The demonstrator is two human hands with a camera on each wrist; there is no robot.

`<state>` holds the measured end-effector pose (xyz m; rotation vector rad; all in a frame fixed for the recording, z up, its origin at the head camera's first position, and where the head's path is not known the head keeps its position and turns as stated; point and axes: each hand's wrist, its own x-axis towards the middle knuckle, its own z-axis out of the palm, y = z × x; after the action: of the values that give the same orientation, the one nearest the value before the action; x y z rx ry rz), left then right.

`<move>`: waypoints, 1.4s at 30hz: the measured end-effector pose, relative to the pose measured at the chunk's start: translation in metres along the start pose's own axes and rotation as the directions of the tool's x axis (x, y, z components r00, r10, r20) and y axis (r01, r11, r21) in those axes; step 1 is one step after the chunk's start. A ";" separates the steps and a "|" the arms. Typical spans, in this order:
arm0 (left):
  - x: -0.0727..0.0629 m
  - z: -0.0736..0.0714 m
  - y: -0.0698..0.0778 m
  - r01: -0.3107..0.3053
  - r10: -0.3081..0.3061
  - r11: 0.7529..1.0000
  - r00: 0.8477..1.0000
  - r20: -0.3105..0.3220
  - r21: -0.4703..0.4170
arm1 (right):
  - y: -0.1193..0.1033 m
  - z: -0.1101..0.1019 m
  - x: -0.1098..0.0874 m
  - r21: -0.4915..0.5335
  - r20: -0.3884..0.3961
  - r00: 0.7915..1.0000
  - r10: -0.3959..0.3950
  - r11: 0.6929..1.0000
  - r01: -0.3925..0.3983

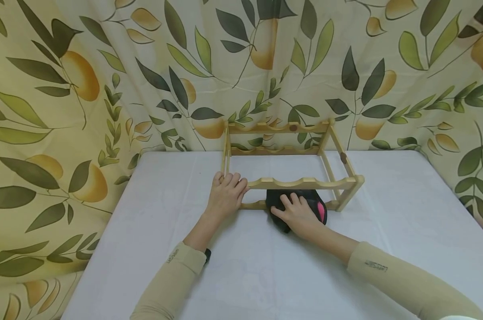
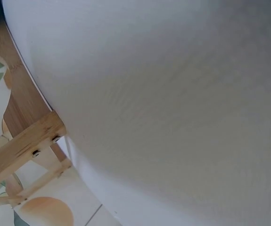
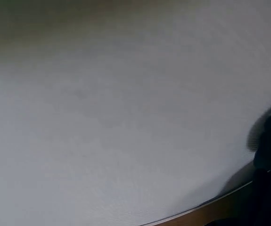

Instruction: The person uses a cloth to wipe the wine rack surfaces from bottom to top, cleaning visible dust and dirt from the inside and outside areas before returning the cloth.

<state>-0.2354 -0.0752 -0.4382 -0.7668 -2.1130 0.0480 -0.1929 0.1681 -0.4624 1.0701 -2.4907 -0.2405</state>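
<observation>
A light wooden rack [image 1: 301, 183] with scalloped rails stands on the white-covered table. At its front left corner my left hand [image 1: 227, 192] grips the end of the upper front rail, fingers bent over it. My right hand [image 1: 299, 215] holds a black, soft-looking item with a pink patch [image 1: 322, 212], its fingers spread and bent over the top. Part of this item lies beneath the upper front rail, and its exact kind is unclear. In the left wrist view the rack's wooden end [image 2: 27, 148] shows at the left; a dark shape [image 3: 269, 155] fills the right wrist view's right edge.
White cloth [image 1: 241, 275] covers the table. A curtain with leaves and orange fruit [image 1: 209, 66] hangs right behind the rack and along the left side. The rack's back rails [image 1: 279, 129] stand close to that curtain.
</observation>
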 end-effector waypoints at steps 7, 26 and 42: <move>-0.001 0.000 0.000 0.007 -0.007 1.000 0.999 0.036 -0.007 | 0.001 -0.005 -0.004 0.027 -0.060 0.998 0.018 1.000 -0.016; 0.000 0.000 0.001 0.004 -0.004 1.000 1.000 0.009 -0.007 | -0.020 0.001 0.025 -0.017 0.005 0.996 -0.084 0.996 0.084; -0.001 -0.001 0.000 -0.001 0.000 1.000 1.000 0.023 0.021 | -0.019 0.008 0.026 -0.040 -0.008 0.997 -0.081 0.996 0.080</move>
<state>-0.2342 -0.0758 -0.4380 -0.7572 -2.1312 0.0801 -0.2000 0.1362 -0.4670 1.1540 -2.4265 -0.3069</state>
